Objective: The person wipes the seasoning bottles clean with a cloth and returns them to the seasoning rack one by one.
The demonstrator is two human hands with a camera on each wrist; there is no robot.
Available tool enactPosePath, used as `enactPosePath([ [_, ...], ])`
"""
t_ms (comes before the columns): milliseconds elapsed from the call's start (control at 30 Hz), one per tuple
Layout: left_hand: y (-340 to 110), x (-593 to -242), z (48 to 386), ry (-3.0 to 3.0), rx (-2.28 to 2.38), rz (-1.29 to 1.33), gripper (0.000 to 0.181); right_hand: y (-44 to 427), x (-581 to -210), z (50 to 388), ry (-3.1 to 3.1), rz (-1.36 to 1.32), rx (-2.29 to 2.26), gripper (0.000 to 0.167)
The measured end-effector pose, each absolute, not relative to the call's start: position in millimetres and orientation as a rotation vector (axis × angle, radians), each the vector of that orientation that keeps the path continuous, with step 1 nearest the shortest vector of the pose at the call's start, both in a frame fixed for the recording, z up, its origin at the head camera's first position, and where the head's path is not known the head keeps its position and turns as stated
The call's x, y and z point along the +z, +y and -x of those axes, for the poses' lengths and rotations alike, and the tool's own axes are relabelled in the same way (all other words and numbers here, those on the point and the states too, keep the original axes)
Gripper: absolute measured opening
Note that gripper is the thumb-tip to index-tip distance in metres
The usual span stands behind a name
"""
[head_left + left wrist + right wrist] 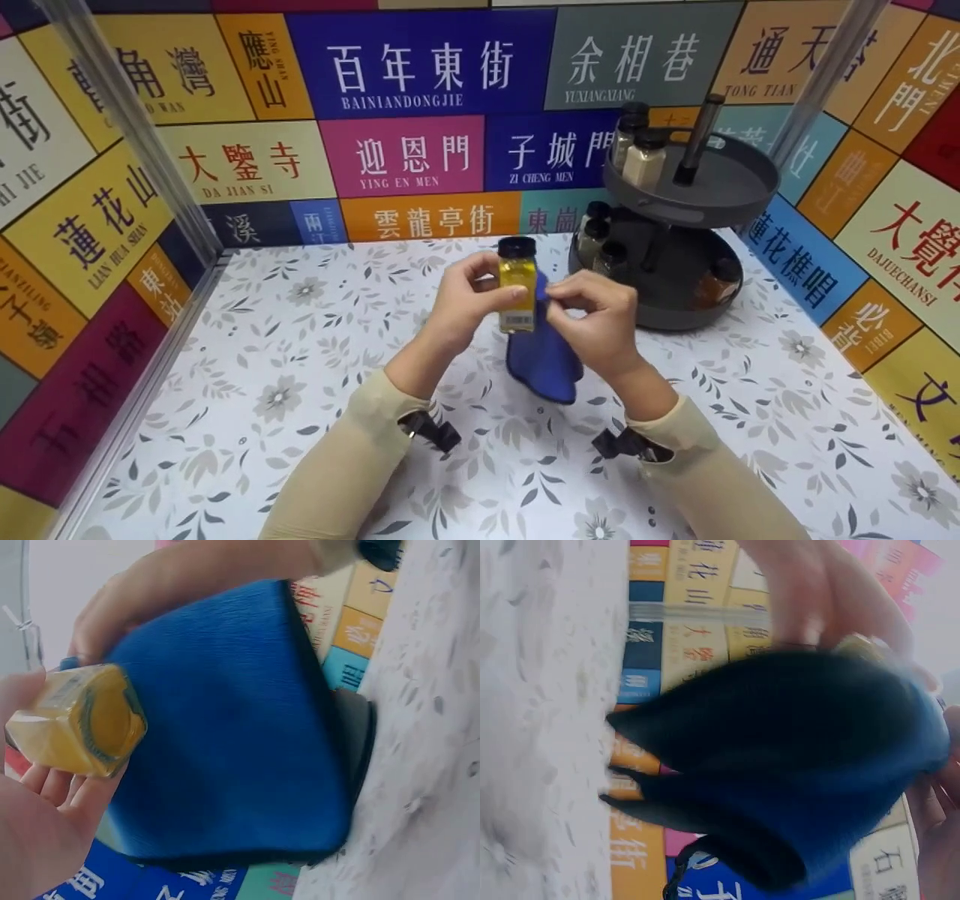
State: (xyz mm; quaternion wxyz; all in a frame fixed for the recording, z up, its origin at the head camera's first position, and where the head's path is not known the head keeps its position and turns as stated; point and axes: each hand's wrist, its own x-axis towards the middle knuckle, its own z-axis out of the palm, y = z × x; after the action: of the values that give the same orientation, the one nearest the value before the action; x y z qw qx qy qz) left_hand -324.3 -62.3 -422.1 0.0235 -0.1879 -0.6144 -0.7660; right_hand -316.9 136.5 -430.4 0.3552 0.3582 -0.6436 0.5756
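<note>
Jar [519, 280]: clear, square-sided, showing yellow inside, wearing a black lid [517, 247]; being held above the table [247, 420]
Left hand [471, 296]: gripping the jar
Right hand [598, 319]: pinching a dark-edged blue cloth [541, 367]

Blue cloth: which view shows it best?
Left wrist: the blue cloth spreads broad there, dark edging visible. Head shows it smaller, partly behind the black-capped bottle; right wrist, folded and blurred.
</note>
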Motion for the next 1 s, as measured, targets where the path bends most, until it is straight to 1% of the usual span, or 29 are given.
enactPosePath([
  [167,-73,-416,327,-1.807,-2.369,0.484,0.039,127,-446,315,-1.745,-1.007,1.481,0.025],
  [300,-76,-415,329,-1.799,-2.369,0.467,0.041,125,-450,314,-1.784,-1.024,1.44,0.027],
  [467,-72,-417,327,-1.879,-2.368,0.533,0.043,130,-446,316,-1.78,-0.952,1.358,0.027],
  [633,-63,-423,326,-1.989,-2.371,0.595,0.042,138,-436,319,-1.691,-0.876,1.433,0.027],
  [800,-57,-426,324,-2.081,-2.35,0.64,0.034,144,-426,320,-1.628,-0.818,1.512,0.02],
  [867,-56,-426,324,-2.099,-2.336,0.644,0.034,145,-425,321,-1.632,-0.801,1.514,0.015],
  [1000,-58,-425,325,-2.062,-2.341,0.602,0.038,142,-427,320,-1.662,-0.82,1.516,0.011],
])
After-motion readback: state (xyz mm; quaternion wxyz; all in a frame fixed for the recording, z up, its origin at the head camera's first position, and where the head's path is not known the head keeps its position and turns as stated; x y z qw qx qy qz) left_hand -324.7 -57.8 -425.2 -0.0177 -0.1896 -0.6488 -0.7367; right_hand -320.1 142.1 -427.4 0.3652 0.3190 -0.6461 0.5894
